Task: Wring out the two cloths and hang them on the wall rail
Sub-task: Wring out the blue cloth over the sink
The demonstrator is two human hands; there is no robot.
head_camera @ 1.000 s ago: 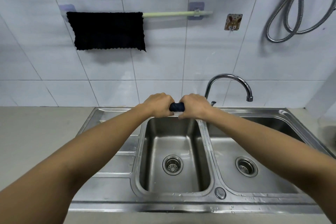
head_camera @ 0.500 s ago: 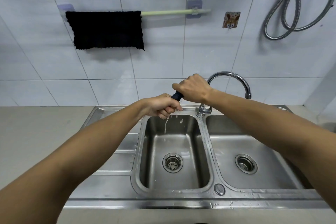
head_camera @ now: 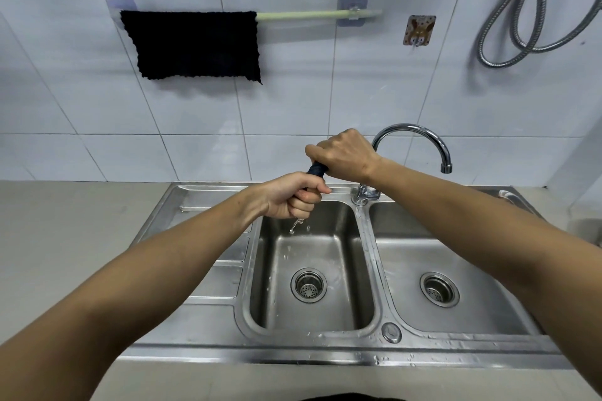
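1 black cloth (head_camera: 195, 44) already hangs at the left end of the wall rail (head_camera: 312, 14). The left hand (head_camera: 291, 197) and right hand (head_camera: 345, 155) clench the 2nd cloth (head_camera: 316, 169), twisted above the left basin (head_camera: 365, 257), water dripping; hanging it remains.

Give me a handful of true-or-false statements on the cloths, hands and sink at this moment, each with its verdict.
1. Both hands grip one twisted dark cloth: the left hand low, the right hand higher. True.
2. Water drips into the right steel basin. False: it falls into the left steel basin.
3. A black cloth hangs on the pale green wall rail. True.
4. The chrome tap is running. False: no stream leaves its spout.
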